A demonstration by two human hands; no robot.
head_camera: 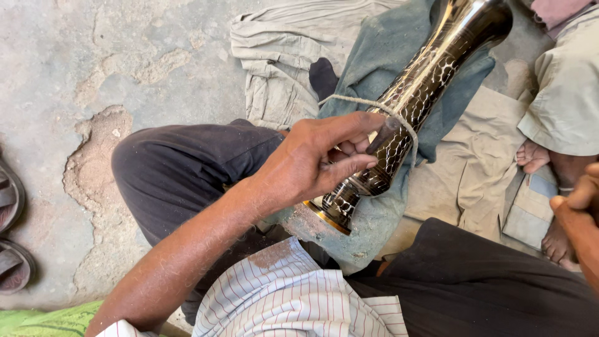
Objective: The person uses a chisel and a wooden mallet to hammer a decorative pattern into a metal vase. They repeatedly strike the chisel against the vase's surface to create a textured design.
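Left hand (318, 159): I see it closed around the lower body of the vase (412, 93), fingers curled on the patterned metal.
Vase: dark, crackle-patterned, lying tilted across my lap on a teal cloth (380, 56).
Cord (374, 107): looped over the vase beside the fingers.
Right hand (583, 190): at frame edge; I cannot tell its grip.

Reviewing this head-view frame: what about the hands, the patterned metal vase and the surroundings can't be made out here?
- Right hand: cut by the right edge; its grip cannot be told.
- Left hand: it covers part of the vase, so contact beneath the fingers is hidden.
- Vase mouth: cut by the top edge.
- Cord: its ends vanish behind the vase and hand.
- Sandals: cut by the left edge.
- Another person's foot: the rest is out of frame.
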